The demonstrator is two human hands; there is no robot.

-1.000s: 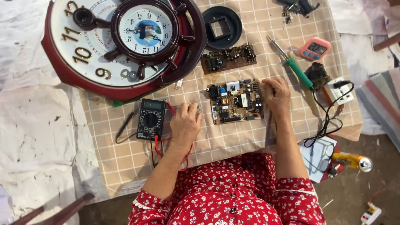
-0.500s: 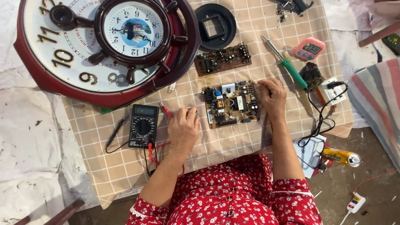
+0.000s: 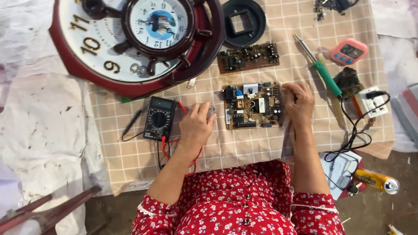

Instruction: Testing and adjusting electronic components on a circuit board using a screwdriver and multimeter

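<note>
While resting flat on the beige checked tablecloth (image 3: 130, 161), the green rectangular circuit board crowded with small parts (image 3: 251, 105) sits dead centre between both hands, squarely in front of the red floral dress (image 3: 244, 204), so easy to get at from either side. Right hand (image 3: 299, 103) pressed against the board's right edge, fingers curled down onto it, looks like pinning it so it can't slide around. Not really wrapped around anything, more a loose clamp on the edge.

Left hand (image 3: 197, 125) parked just left of the board, knuckles bent, fingertips on something small and clear-ish at the board's near-left corner; can't tell what exactly, or whether it's actually pinched. Right beside that hand, the black handheld multimeter with the round dial (image 3: 159, 118), red and black leads (image 3: 167, 148) looping out under the wrist, so kept within quick reach of that hand.

Second, browner circuit board (image 3: 248, 57) pushed further up, out of the way. Green-handled soldering iron (image 3: 320, 67) laid diagonally off to the right, tip pointing away from the hands, cord trailing to the white socket block (image 3: 373, 101). Pink digital timer (image 3: 349, 51) near the far right corner. Big round wall clock with a dark red rim and ship's-wheel centre (image 3: 130, 35) hogging the top left, overlapping the cloth. Black round plastic frame (image 3: 244, 21) up top.
</note>
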